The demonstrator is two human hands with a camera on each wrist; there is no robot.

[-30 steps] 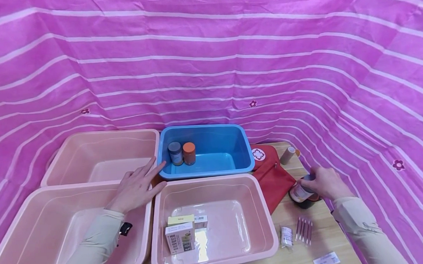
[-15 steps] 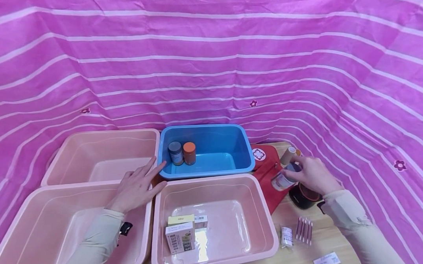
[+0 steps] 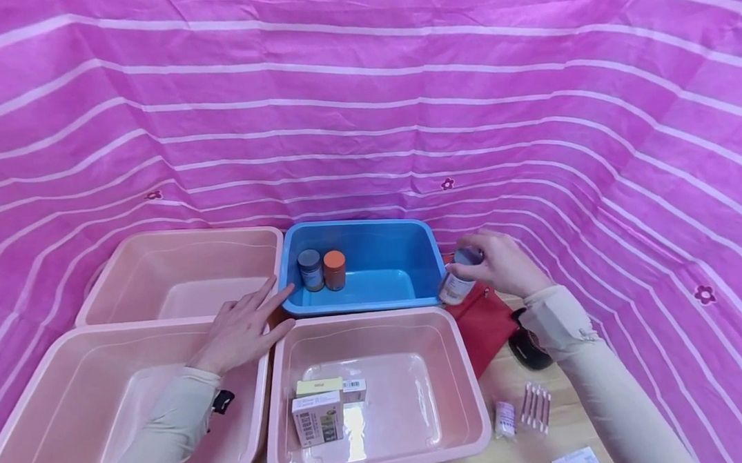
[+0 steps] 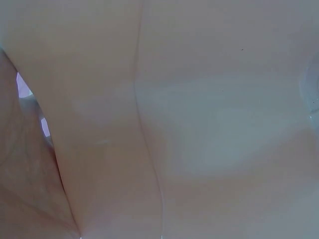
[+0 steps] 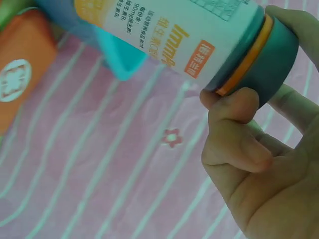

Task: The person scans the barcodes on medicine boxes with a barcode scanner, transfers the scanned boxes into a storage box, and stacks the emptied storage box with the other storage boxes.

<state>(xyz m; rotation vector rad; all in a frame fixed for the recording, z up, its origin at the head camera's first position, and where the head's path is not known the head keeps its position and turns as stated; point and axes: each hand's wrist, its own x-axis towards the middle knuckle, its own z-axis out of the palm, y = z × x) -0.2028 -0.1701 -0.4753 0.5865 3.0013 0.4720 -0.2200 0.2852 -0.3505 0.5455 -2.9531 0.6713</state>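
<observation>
My right hand (image 3: 503, 261) grips a pill bottle (image 3: 458, 287) by its dark cap, above the red pouch and beside the right rim of the blue bin (image 3: 374, 304). Close up in the right wrist view, the bottle (image 5: 169, 37) has a white and orange label with printed characters, and my thumb and fingers pinch the cap. Inside the blue bin stand a dark-capped bottle (image 3: 311, 271) and an orange-capped bottle (image 3: 335, 272). My left hand (image 3: 241, 334) rests with spread fingers on the rims where the bins meet. Mostly a pink bin wall (image 4: 199, 124) fills the left wrist view.
The front pink bin (image 3: 381, 459) holds several small boxes (image 3: 319, 420). Two more pink bins stand at left. On the table's right lie the red pouch (image 3: 484, 330), a black round object (image 3: 528, 345), a bandage roll (image 3: 505, 419), a pack of swabs (image 3: 535, 407) and a white packet (image 3: 576, 460).
My right hand has lifted the bottle from beside the black round object and carried it left over the red pouch to the blue bin's edge. My left hand stays in place.
</observation>
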